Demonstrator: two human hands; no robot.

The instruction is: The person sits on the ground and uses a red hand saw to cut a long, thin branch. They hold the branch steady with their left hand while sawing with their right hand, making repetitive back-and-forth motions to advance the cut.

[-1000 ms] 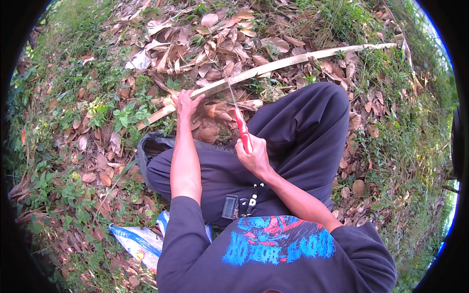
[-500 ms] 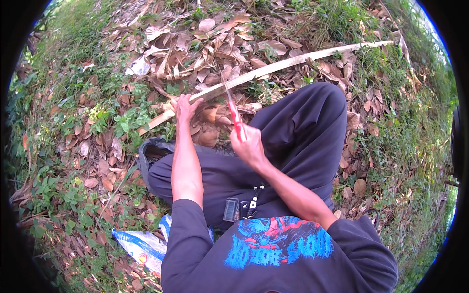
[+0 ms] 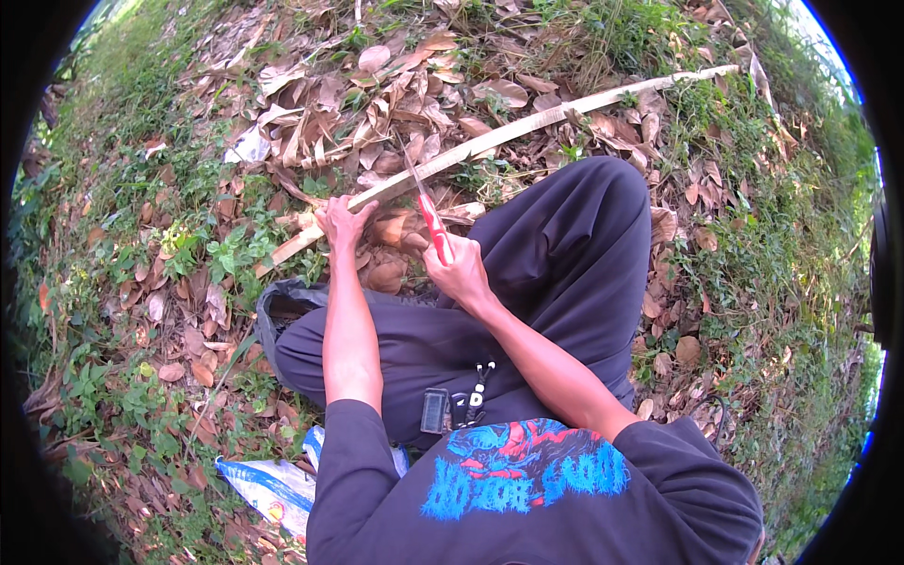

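Observation:
A long, pale wooden strip (image 3: pixel 527 124) runs slantwise from beside my left knee up to the far right. Near its lower end my left hand (image 3: pixel 344 224) grips it, thumb stretched along the near side. My right hand (image 3: pixel 457 268) is closed around the red-and-white handle of a narrow-bladed tool (image 3: pixel 431 221). Its thin blade crosses the strip a little to the right of my left hand, pointing away from me. Whether the blade has teeth is too small to tell. Under the strip, between my hands, lies an orange-brown chunk of wood (image 3: pixel 397 229).
Dry brown leaves (image 3: pixel 325 113) and green weeds (image 3: pixel 231 250) cover the ground. My crossed legs in dark trousers (image 3: pixel 565 254) lie close below the strip. A white and blue sack (image 3: pixel 268 485) sits at my left. A small dark device (image 3: pixel 435 411) with a beaded cord rests on my lap.
The whole view has shifted slightly, so most things appear a little further left. My right hand has the tool still across the strip, and my left hand keeps its hold.

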